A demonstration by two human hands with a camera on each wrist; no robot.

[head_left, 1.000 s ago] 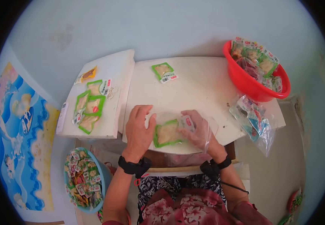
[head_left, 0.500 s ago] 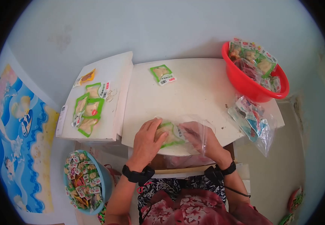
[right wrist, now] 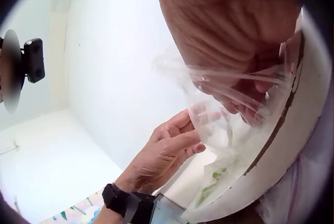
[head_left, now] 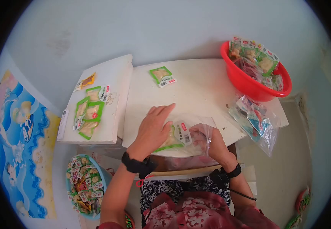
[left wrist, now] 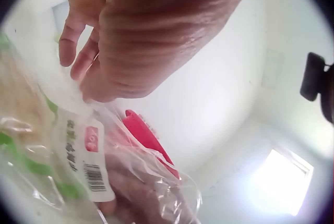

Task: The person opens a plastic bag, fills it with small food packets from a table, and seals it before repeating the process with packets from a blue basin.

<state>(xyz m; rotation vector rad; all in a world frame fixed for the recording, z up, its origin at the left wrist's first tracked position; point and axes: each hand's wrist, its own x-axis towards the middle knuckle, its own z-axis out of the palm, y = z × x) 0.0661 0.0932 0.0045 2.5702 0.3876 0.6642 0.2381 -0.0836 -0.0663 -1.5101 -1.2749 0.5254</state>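
Head view: L hand lies ctr, fingers extended & relaxed, thumb at the near side of 1 clear bag. R hand is partly inside that bag, fingers curled, pinching the label end of 1 green-edged pkt. The pkt is ctr of frame, at the front of the main table, w/ its pale contents end beside L hand's thumb.

L wrist view: pkt label has 1 red patch w/ white marks, a col. of green & dark characters, 1 barcode; brand can't be made out.

Counts, head view: 1 loose pkt upper ctr, w/ red patch & barcode. On the side table, left of frame: 4 green-edged pkts, 3 of them touching or overlapping; 1 yellow pkt above them; a few rubber bands to their right; 1 white device at the left edge.

Upper right: 1 red basin w/ several pkts, exact no. hidden by overlap. Below it, 1 clear bag of teal pkts, print too small to read. Lower left: 1 blue bucket, many mixed pkts, too jumbled to count.
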